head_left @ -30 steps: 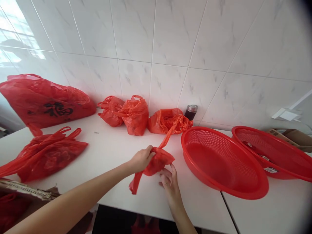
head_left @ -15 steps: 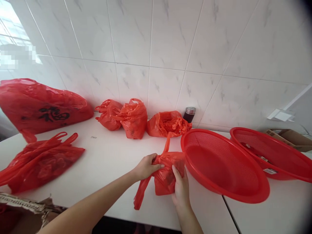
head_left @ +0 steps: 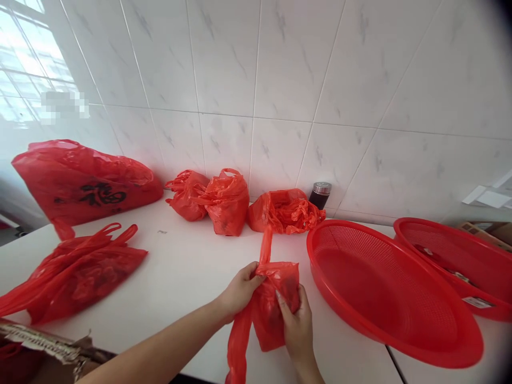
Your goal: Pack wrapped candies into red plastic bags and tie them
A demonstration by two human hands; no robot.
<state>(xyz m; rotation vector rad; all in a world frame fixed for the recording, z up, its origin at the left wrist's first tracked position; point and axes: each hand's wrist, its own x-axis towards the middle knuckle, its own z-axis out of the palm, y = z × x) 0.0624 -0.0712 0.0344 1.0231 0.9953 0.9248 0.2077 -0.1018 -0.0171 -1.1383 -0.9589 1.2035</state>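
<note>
Between my two hands is a red plastic bag with dark contents faintly visible through it. My left hand pinches its gathered neck at the upper left. Around the lower right side of the bag my right hand is closed, its thumb lying on the front. One long handle strap stretches up behind the neck and another hangs down below my left hand. What is inside the bag cannot be made out.
Red baskets stand at the right. Along the tiled wall are several red bags and a dark lidded jar. A large red bag and a flatter bag lie left, above a torn cardboard box.
The bag's neck has loosened and its straps hang longer and straighter. Both hands keep their hold, slightly lower in view. The camera view has shifted a little.
</note>
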